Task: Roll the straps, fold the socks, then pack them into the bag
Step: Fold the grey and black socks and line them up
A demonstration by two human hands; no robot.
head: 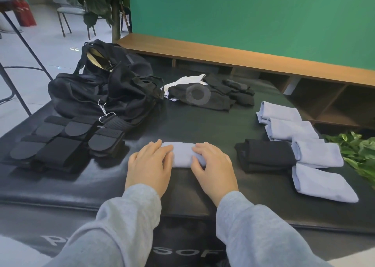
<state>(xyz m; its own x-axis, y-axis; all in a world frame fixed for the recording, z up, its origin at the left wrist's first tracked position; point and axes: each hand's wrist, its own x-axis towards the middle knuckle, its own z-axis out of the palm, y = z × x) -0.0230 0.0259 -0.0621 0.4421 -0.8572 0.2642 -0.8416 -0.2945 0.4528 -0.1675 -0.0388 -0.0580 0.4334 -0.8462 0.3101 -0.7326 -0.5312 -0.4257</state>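
Both hands down flat on a pale blue folded sock point(183, 155), left hand point(150, 165) on its left end, right hand point(213, 166) on its right end, set apart with the middle of the sock bare between them; fingers straight to lightly bent, pressing rather than gripping, thumbs on the near edge. Sock short, thick, smooth on top, lying crosswise on the black padded bench point(182, 124). Right of the right hand, a folded black sock bundle point(265, 155), and beyond it a row of four folded pale blue socks point(304, 145) running from far to near, edges overlapping. Left of the left hand, rolled black straps point(67, 142) packed side by side, rounded ends showing. Past those, further from the hands, a black bag point(105, 88), slumped and unzipped, tan lining visible, a metal clip point(104, 112) on its strap. Straight ahead of the hands, a loose heap of unfolded black and white socks point(209, 93). Grey sleeves point(125, 226) down to the wrists.
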